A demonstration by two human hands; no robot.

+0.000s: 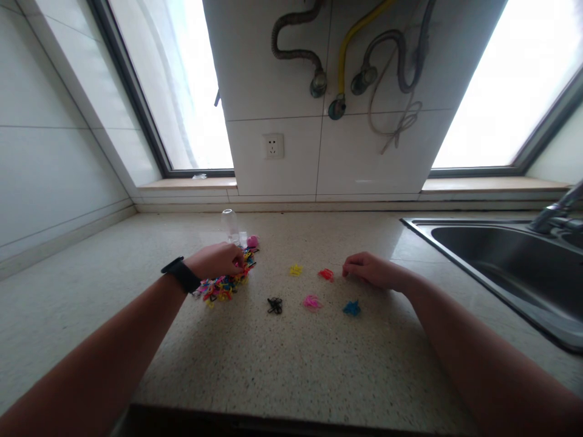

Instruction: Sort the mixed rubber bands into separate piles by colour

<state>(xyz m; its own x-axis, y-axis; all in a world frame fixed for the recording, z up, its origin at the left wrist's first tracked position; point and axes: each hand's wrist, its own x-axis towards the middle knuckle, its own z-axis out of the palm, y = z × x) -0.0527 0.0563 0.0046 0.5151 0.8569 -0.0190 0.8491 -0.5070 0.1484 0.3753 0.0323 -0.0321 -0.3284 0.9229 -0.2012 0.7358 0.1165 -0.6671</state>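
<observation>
My left hand (218, 261), with a black band on its wrist, reaches over a mixed heap of small colourful rubber bands (221, 287). Its fingers are closed at the heap's right side; what they pinch is hidden. On the counter, my right hand (368, 269) rests with its fingers curled together, just right of a small red pile of rubber bands (326, 275); nothing shows in it. Nearby lie separate yellow (296, 270), black (274, 305), pink (312, 302) and blue (352, 308) piles of bands.
Behind the heap stands a clear plastic bottle (230, 224) beside a pink object (252, 241). A steel sink (492, 243) with a faucet (558, 209) is set into the speckled counter (300, 364) at right. The tiled wall (282, 176) bounds the back.
</observation>
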